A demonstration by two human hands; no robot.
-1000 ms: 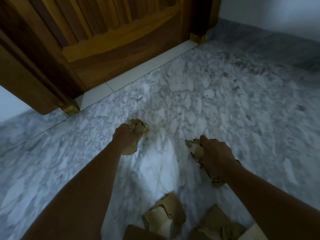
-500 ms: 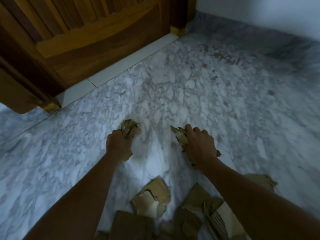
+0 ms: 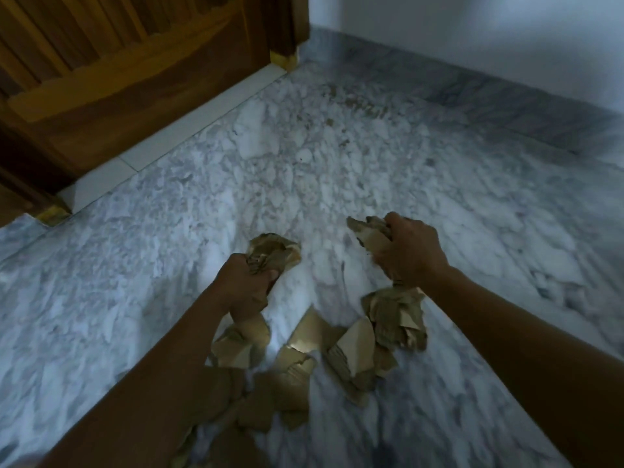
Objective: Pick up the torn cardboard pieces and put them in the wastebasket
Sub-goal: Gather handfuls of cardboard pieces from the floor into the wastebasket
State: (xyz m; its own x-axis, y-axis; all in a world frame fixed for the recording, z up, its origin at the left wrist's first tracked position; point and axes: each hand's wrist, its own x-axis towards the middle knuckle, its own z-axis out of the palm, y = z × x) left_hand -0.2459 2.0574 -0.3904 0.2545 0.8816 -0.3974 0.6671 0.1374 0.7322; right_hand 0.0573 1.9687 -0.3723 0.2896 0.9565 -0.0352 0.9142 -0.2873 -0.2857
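Both sets of fingers stay curled tight round cardboard: left hand [image 3: 243,287] grips the left wad [image 3: 275,253], right hand [image 3: 410,256] the right wad [image 3: 368,233]. They have moved back over the pile [image 3: 297,369] on the floor [image 3: 371,163]. No wastebasket shows, so much is left.

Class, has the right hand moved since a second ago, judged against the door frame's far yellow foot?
Yes. The right hand, gripping cardboard pieces, now lies farther right of the far yellow foot.

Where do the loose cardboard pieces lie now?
In the head view, the loose cardboard pieces lie on the marble floor at lower centre, between and nearer the camera than the left hand and right hand.
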